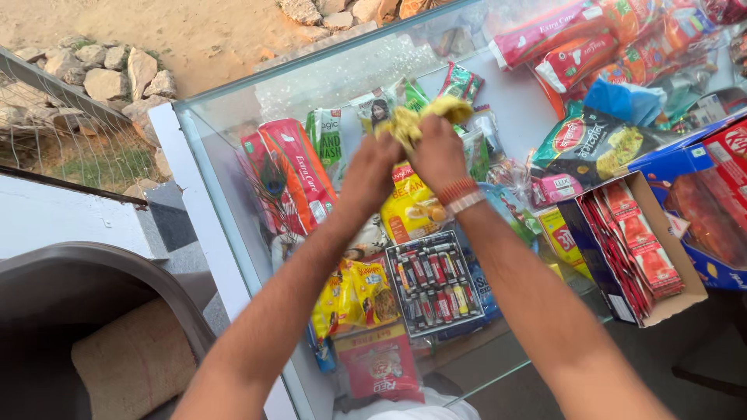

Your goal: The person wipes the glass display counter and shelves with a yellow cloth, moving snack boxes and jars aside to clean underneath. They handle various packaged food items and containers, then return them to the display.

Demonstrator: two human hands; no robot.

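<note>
Two bare forearms reach up and away from the camera, converging over a glass display counter (pixel 233 179). The left hand (pixel 372 167) and the right hand (pixel 438 154) meet just above the middle of the counter top, knuckles toward the camera, wrists nearly touching. Both hands are closed around one crumpled yellow cloth (pixel 416 118): the fingers of each are curled tight into it, and the cloth bunches out above and between them. The cloth sits in the air just over the counter; whether it touches the glass cannot be told. The right wrist wears a band of red threads (pixel 459 190) with a lighter band beside it.

Under the glass, directly below the hands, lie many snack and goods packets. Nearest the hands are one yellow packet (pixel 408 210) just below them and one card of small batteries (pixel 432 284) further toward the camera. To the left of the hands inside the counter stand two long red packets (pixel 292 179). On the counter top to the right of the hands sits one open cardboard box (pixel 661 257) filled with red sachets standing in a row, too many and too close to count. Beyond the counter's far left edge lies sandy ground with a line of stones (pixel 101 74).
</note>
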